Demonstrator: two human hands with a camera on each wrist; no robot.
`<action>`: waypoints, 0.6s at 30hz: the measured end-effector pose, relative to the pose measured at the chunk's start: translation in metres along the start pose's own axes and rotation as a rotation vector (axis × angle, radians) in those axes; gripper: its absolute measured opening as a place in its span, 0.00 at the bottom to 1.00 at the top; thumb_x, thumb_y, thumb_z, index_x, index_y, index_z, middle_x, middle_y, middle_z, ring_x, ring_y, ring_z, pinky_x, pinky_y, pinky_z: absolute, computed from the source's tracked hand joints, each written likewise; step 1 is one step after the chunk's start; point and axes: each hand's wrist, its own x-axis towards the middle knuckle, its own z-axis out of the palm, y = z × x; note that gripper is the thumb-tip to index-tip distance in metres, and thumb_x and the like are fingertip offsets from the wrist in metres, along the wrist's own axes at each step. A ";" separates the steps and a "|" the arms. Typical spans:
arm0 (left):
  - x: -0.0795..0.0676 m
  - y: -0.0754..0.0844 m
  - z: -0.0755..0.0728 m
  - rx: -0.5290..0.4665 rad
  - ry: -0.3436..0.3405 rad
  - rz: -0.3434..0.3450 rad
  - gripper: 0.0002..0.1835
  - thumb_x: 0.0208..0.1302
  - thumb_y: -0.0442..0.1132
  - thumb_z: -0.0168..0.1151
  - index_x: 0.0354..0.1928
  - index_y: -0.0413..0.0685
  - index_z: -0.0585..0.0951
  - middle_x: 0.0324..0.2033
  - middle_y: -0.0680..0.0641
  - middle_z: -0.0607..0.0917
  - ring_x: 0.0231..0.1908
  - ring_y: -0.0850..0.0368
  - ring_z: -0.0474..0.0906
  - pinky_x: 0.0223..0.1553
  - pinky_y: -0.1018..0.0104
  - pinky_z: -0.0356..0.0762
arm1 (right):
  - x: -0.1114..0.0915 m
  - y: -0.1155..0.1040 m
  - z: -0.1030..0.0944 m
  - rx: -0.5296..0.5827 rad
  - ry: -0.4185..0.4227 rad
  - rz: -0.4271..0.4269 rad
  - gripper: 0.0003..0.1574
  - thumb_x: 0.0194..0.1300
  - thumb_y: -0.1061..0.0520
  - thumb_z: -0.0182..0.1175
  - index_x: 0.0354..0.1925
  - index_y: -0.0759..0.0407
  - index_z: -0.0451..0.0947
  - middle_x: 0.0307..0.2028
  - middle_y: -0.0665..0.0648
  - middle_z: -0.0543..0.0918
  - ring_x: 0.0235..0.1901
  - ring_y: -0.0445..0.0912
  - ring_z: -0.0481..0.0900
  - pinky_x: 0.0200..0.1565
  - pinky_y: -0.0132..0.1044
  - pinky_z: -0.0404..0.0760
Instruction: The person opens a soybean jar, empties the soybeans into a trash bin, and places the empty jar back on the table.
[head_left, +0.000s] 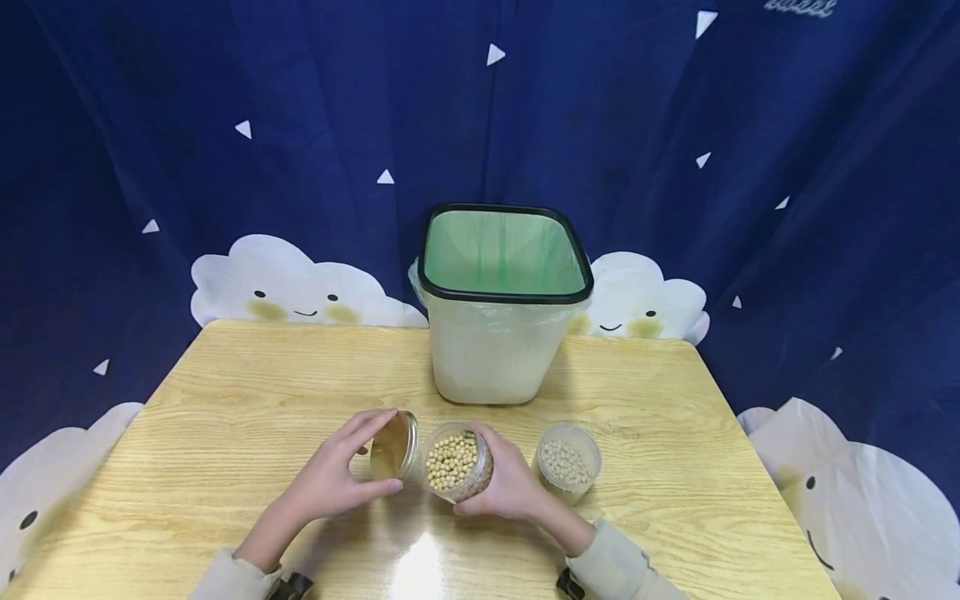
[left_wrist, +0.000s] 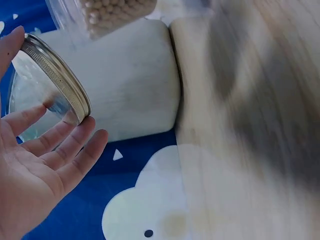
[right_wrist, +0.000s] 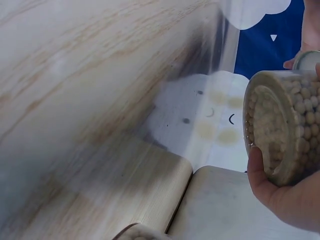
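My left hand (head_left: pixel 337 471) pinches a round metal screw lid (head_left: pixel 391 447) by its edge, thumb and fingers on opposite sides. In the left wrist view the ridged side of the lid (left_wrist: pixel 60 76) shows, tilted on edge. My right hand (head_left: pixel 510 482) grips a clear jar (right_wrist: pixel 277 127) full of pale round beans (head_left: pixel 451 461). The jar's open mouth leans toward the lid, with a small gap between them. In the right wrist view the jar lies tilted, its base facing the camera.
A second clear jar (head_left: pixel 567 463) with paler beans stands on the wooden table (head_left: pixel 285 392), just right of my right hand. Behind both hands stands a pale bin (head_left: pixel 487 354) with a black rim and a bag inside. A dark blue curtain (head_left: pixel 315 167) hangs behind.
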 end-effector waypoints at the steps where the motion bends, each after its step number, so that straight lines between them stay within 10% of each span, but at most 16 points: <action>1: -0.001 -0.002 0.000 -0.002 0.003 -0.003 0.47 0.41 0.49 0.74 0.66 0.53 0.63 0.58 0.48 0.69 0.52 0.51 0.71 0.42 0.57 0.76 | 0.000 0.000 0.000 0.005 0.001 0.000 0.63 0.24 0.53 0.77 0.61 0.59 0.60 0.49 0.56 0.75 0.47 0.51 0.74 0.49 0.48 0.72; 18: -0.025 -0.045 -0.002 0.030 -0.013 -0.156 0.44 0.44 0.49 0.72 0.64 0.45 0.65 0.58 0.44 0.68 0.50 0.47 0.71 0.41 0.55 0.75 | -0.006 0.005 -0.008 -0.006 0.037 -0.063 0.61 0.25 0.52 0.78 0.60 0.59 0.61 0.49 0.57 0.75 0.47 0.52 0.75 0.48 0.50 0.73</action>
